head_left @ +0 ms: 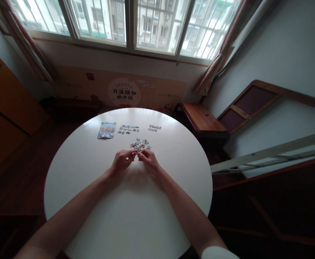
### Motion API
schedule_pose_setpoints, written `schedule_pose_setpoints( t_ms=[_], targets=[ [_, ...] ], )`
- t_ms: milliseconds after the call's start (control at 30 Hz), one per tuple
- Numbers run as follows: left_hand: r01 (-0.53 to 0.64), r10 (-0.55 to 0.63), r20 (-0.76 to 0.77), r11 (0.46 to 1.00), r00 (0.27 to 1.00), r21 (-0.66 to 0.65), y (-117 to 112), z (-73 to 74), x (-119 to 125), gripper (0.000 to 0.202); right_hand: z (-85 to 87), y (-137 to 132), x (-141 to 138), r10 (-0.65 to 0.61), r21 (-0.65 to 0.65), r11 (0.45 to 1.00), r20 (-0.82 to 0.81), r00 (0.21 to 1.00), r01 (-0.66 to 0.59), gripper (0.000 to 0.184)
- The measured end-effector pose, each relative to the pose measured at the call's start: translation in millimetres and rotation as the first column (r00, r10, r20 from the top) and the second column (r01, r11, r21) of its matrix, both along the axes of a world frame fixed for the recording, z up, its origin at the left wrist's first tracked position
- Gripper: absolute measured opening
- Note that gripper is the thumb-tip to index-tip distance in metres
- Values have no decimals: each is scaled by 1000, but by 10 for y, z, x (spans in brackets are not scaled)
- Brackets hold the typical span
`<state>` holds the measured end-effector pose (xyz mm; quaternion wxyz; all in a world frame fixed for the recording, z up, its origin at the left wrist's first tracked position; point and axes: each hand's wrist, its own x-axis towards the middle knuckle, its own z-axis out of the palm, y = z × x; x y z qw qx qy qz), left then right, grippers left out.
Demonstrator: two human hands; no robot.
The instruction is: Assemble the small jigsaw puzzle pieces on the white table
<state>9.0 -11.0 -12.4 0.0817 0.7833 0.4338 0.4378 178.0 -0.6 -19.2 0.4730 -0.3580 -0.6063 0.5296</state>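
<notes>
My left hand (123,159) and my right hand (149,159) meet at the near edge of a loose pile of jigsaw puzzle pieces (141,144). Thumb and fingers of both are pinched together, tip to tip, on a small puzzle piece (137,152), mostly covered by the fingertips. Beyond the pile, more pieces lie sorted in short rows: one group (129,128) at the left and a smaller group (154,127) at the right. Left of these rows lies a flat, colourful printed packet (106,130).
Everything lies on a round white table (92,216). A wooden bench or stool (203,117) stands beyond its right rim. Barred windows (160,28) are above the far wall, with curtains at both sides. An orange-brown cabinet (6,97) stands at the left.
</notes>
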Motion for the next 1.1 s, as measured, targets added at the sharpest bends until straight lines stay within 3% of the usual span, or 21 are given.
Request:
schedule_pose_setpoints(
  t_ms=[567, 733, 867, 1100],
  targets=[
    [-65, 66, 12, 996, 998, -60, -24, 47, 3, 22, 12, -17, -6, -35, 30, 999, 6, 999, 35, 26],
    [-89, 92, 27, 992, 995, -89, -21, 53, 4, 23, 53, -83, -42, -255, 208, 949, 56, 965, 239, 17],
    [-96, 100, 30, 991, 995, -96, -15, 41, 4, 24, 92, -119, -42, -311, 329, 910, 144, 939, 251, 14],
    [-107, 110, 28, 988, 993, -107, -19, 50, 4, 23, 140, -133, -31, -349, 401, 880, 184, 919, 255, 9]
  ],
)
